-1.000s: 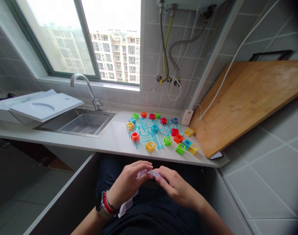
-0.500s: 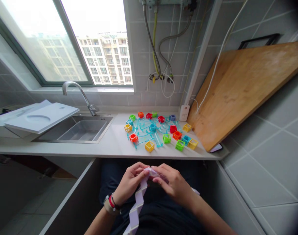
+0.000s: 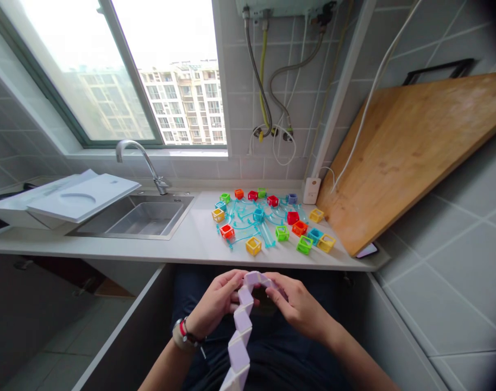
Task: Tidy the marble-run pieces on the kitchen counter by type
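I observe the right hand [image 3: 299, 304] gripping the lilac segmented strip [image 3: 243, 320] between thumb and fingers. The left hand [image 3: 215, 304] has its fingers curled against the strip's upper bend; these are partly hidden, so I cannot tell whether they clamp it. The strip zigzags toward the torso, nearer me than the countertop [image 3: 199, 244].

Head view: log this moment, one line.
left hand: holding lilac zigzag segmented strip; right hand: holding strip; multicoloured plastic cube frames: on white countertop
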The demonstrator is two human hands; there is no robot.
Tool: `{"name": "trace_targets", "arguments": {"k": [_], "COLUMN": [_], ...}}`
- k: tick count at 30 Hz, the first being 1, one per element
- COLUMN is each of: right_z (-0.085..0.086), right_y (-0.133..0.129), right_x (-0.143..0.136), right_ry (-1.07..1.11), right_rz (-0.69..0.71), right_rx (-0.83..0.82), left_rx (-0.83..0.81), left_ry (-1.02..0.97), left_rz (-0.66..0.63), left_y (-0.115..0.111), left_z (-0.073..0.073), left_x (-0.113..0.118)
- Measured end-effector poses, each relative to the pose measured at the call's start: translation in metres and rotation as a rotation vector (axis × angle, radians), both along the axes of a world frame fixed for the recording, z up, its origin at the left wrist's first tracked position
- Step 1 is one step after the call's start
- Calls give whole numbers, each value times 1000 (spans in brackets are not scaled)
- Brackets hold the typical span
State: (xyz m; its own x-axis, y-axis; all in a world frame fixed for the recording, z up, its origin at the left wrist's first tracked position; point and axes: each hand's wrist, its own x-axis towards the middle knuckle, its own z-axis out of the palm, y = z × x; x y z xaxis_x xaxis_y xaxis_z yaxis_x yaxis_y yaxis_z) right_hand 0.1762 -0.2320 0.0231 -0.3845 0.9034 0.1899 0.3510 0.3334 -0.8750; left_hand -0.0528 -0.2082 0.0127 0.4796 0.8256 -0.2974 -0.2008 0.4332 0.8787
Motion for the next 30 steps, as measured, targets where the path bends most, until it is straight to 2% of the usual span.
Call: {"name": "trace_targets", "arguments": {"k": [3,5,9,14,18,25,30], "right_z": [-6,-8,-11,-13,-10,-2,10], "right_y": [-1,-3,-6,-14,-18,-24,-38], "right_x": [3,4,0,-7,-7,-2,4], "right_ry": [26,8,-3,33,38,7,-17], "right_rz": [-68,-57,-6,-86,-66,-60,-104], "right_rx": [-7,-6,32,211,308,378,609], "left_rx": [-84,-89,28,228,272,256,303], "left_ry": [-117,-134,-67,48,80,-68,-27], "left_rz": [-33,-28,15,23,22,-19,-57], "left_y": [-4,-6,-12,-25,-31,-31,-41], "left_z": [-1,-3,-1,12,19,18,30], "left_x": [1,3,8,13,13,11,10]}}
